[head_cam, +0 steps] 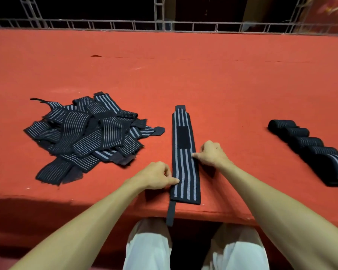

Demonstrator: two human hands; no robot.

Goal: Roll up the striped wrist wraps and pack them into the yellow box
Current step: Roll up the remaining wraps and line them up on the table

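Both forearms reach in over the near table edge, fingers curled: the left hand (160, 176) pinches the left edge of the flat striped wrist wrap (184, 170), and the right hand (211, 152) pinches its right edge farther up. The wrap lies lengthwise on the red tablecloth (183, 75), between a pile of loose wraps (86, 133) and a row of rolled wraps (308, 145) cut off at the right border.

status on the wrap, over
Left hand, right hand pinching edges of flat wrap. Not rolled yet. Loose pile left, rolled wraps right; yellow box not in view.
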